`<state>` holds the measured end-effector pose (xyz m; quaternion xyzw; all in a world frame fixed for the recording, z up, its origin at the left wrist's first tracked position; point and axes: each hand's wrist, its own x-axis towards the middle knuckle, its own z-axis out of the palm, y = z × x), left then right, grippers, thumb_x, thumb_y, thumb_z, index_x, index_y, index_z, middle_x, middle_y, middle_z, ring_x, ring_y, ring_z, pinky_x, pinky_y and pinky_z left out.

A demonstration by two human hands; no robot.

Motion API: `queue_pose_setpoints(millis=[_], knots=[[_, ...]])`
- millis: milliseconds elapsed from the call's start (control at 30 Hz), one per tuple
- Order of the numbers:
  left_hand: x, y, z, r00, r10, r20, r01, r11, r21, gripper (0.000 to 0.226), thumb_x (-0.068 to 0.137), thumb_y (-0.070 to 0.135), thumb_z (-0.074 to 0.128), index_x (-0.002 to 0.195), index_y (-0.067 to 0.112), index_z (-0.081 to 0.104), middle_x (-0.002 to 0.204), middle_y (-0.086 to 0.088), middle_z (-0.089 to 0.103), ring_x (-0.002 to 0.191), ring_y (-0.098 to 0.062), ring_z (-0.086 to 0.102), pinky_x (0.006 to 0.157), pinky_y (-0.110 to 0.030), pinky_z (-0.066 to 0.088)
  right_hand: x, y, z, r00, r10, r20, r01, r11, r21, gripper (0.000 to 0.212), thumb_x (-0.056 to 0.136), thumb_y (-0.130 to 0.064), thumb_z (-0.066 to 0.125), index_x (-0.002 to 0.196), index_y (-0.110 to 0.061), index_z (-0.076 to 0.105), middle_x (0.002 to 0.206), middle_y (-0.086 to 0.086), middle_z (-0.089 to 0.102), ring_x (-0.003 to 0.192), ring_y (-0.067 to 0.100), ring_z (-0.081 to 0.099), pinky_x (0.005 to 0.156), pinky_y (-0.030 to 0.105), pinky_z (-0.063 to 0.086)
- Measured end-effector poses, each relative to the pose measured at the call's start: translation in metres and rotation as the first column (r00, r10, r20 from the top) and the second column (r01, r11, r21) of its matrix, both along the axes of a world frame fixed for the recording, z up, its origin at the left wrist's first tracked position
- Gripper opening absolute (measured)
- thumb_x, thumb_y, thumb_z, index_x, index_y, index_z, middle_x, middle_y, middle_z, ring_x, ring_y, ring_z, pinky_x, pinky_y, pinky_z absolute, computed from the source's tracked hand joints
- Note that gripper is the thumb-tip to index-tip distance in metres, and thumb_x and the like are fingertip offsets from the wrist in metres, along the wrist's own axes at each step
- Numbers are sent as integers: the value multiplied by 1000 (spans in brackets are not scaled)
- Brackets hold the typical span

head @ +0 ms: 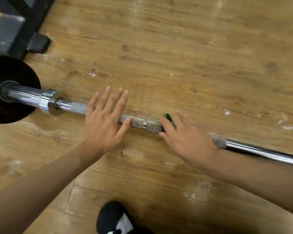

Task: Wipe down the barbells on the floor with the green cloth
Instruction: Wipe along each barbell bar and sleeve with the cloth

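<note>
A chrome barbell (139, 123) lies on the wooden floor, running from the left down to the right, with a black weight plate (10, 71) on its left end. My left hand (103, 119) lies flat over the bar with its fingers straight and spread, and its thumb touches the rusty knurled section. My right hand (188, 139), blurred, covers the bar further right. It holds the green cloth (168, 118) against the bar. Only a small strip of cloth shows between thumb and forefinger; the remainder is hidden under the palm.
A dark metal rack base (24, 31) stands at the top left, just behind the weight plate. A chrome collar (52, 102) sits on the bar beside the plate. My black shoe (115, 218) is at the bottom middle. White chalk marks dot the floor.
</note>
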<state>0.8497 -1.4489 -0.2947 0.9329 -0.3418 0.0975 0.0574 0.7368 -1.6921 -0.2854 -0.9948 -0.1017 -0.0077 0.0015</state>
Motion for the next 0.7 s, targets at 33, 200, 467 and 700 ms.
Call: queue_pose_setpoints(millis=[33, 200, 467, 700], knots=[[-3, 4, 2, 1000, -10, -22, 11, 1000, 29, 68, 108, 54, 23, 163, 15, 35, 165, -8, 40, 157, -32, 28, 127, -53, 20, 12, 24, -4, 999, 25, 36, -25, 1000, 12, 51, 105, -41, 34, 131, -7, 62, 111, 19, 69, 97, 39, 71, 103, 43, 53], [-21, 20, 5, 996, -17, -92, 24, 996, 81, 67, 109, 55, 20, 165, 19, 31, 168, -7, 34, 160, -32, 20, 128, -53, 19, -12, 4, 13, 979, 203, -23, -203, 979, 19, 51, 107, -37, 33, 146, -11, 51, 117, 15, 67, 102, 32, 68, 101, 38, 49], [-49, 34, 0, 998, -32, -46, 33, 999, 12, 67, 109, 50, 25, 161, 10, 36, 169, -17, 30, 158, -39, 22, 123, -61, 24, -60, -10, 9, 924, 374, -79, -375, 927, -10, 66, 103, -10, 39, 164, -5, 14, 160, 32, 32, 149, 45, 34, 124, 56, 24], [-56, 43, 7, 992, -24, -127, 40, 991, 125, 67, 110, 53, 21, 167, 16, 22, 173, -12, 19, 161, -33, 12, 127, -57, 19, -48, 9, 8, 895, 435, -100, -430, 900, 68, 64, 104, -10, 33, 165, -10, 14, 163, 28, 31, 146, 44, 39, 123, 51, 29]])
